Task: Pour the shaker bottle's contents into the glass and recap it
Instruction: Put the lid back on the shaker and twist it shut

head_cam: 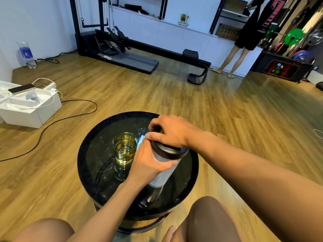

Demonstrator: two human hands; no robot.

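A white shaker bottle (165, 172) with a black lid (168, 151) stands on the round black table (90, 154). My left hand (148, 161) is wrapped around the bottle's body. On top of the lid lies my right hand (171, 131), its fingers closed around the black cap. Just left of the bottle stands a clear glass (124, 147), filled with yellow liquid and touched by neither hand. A small white thing (140, 140) shows between glass and bottle.
My knees (209, 219) are at the table's near edge. White boxes with a phone (21, 88) and cables lie on the wooden floor at the left. A black exercise machine (122, 49) stands at the back; a person (251, 35) stands at the right by weight plates.
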